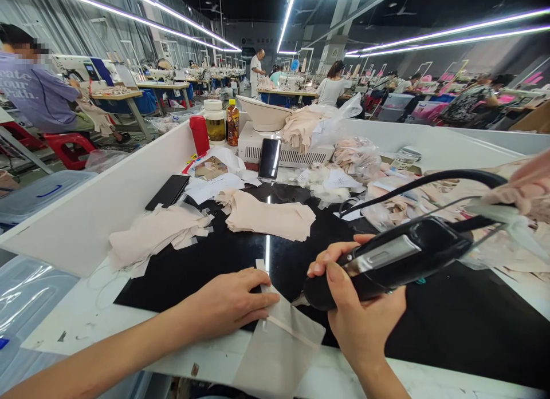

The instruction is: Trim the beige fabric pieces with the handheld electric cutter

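A thin, sheer pale fabric piece [275, 342] with a beige strip across it lies over the near edge of the black work surface [429, 324]. My left hand [234, 301] rests on its upper part, fingers stretched out and pressing it down. My right hand [365, 313] is wrapped round a black corded hand tool [382, 261] with a silver plate on its side. The tool's small tip points left, close to the fabric's right edge; whether it touches is unclear. Beyond my hands lie two stacks of cut beige fabric, a middle stack [270, 216] and a left stack [158, 233].
Another person's blurred hand [530, 184] is near the tool's cable [412, 184]. A phone [270, 157] leans against a white vented box [296, 153]. Loose beige pieces [455, 193] heap up at right. A white side panel [103, 216] bounds the left.
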A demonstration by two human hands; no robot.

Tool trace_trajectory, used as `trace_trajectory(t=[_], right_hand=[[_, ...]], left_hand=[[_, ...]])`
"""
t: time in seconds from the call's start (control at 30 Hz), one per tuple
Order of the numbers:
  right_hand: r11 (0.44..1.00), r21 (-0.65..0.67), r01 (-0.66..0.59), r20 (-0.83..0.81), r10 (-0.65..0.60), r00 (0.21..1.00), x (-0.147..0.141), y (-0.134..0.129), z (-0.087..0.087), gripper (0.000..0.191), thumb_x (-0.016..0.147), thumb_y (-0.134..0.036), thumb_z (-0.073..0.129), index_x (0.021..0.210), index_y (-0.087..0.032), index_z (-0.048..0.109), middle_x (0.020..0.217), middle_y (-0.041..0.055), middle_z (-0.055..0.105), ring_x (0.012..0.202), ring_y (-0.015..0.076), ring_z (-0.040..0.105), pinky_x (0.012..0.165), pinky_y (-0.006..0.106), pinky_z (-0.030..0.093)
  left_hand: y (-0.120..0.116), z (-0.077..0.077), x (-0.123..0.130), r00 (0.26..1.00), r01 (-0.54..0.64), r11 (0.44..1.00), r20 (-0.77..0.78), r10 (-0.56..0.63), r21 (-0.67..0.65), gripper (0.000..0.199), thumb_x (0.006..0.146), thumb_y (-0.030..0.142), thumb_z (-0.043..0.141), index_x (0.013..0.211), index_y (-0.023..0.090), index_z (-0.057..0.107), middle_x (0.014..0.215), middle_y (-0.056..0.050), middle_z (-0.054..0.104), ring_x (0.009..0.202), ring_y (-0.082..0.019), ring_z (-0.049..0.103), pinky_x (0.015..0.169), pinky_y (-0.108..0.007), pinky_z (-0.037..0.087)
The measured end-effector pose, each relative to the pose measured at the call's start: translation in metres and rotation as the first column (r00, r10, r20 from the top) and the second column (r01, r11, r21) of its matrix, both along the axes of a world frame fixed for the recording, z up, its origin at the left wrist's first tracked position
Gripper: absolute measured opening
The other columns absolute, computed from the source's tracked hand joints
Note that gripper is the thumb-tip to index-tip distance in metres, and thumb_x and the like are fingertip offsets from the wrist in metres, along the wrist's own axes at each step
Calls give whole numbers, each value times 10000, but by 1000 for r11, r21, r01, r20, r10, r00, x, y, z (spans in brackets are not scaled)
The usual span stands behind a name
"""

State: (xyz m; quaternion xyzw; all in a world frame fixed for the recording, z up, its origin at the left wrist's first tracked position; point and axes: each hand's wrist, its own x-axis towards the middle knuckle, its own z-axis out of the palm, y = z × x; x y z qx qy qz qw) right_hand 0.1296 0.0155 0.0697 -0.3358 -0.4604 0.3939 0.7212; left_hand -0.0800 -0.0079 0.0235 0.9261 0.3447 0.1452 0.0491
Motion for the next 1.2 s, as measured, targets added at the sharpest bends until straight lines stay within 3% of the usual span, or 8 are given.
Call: trace_trajectory(t=[0.17, 0.4, 0.57, 0.87, 1.2], right_hand=[[1000, 2, 4, -17, -4, 1000, -2, -1, 1, 417, 810, -149, 823, 1127, -259, 576, 779, -56, 672, 595, 130, 641, 570, 296, 586], [1000, -3, 22, -19, -22, 1000, -3, -1, 1, 415, 807, -155, 826, 1122, -249, 573, 769, -57, 676, 588, 130, 647, 585, 303, 591], [1000, -4, 25, -15, -25, 1000, -1, -1, -1, 438, 805, -144, 829, 1141, -248, 567, 787, -54, 687, 601, 132, 655, 606, 315, 600], [998, -46, 36, -43, -38, 998, -6, 3, 3, 457, 799, -195, 859, 1147, -256, 569, 787, -55, 676, 610, 133, 652, 611, 318, 590], [999, -44, 24, -19, -25, 1000, -13, 7, -1, 419, 809, -185, 835, 1119, -260, 565, 791, -54, 676, 593, 129, 649, 586, 309, 593]], left_hand=[[-3, 3, 5, 998, -15, 1000, -64, 17, 16, 324, 1043, 368, 658, 1348, 269, 608, 1220, -69, 619, 998, -207, 631, 885, -300, 528], [-6, -4, 15, 991, -8, 998, -130, 15, 58, 384, 1021, 454, 671, 1325, 237, 583, 1109, -89, 617, 1015, -262, 634, 1038, -464, 490], [-10, -4, 17, 995, -8, 995, -99, 18, 98, 461, 975, 463, 739, 1343, 235, 578, 1129, -100, 611, 1092, -277, 619, 1087, -490, 473], [-13, -9, 18, 996, -42, 998, -73, 46, 52, 459, 984, 445, 727, 1368, 241, 580, 1219, -140, 612, 1186, -300, 617, 1109, -536, 496], [-14, -13, 20, 997, -48, 995, -53, 53, 84, 475, 977, 457, 732, 1369, 238, 578, 1219, -149, 614, 1197, -310, 623, 1085, -515, 520]])
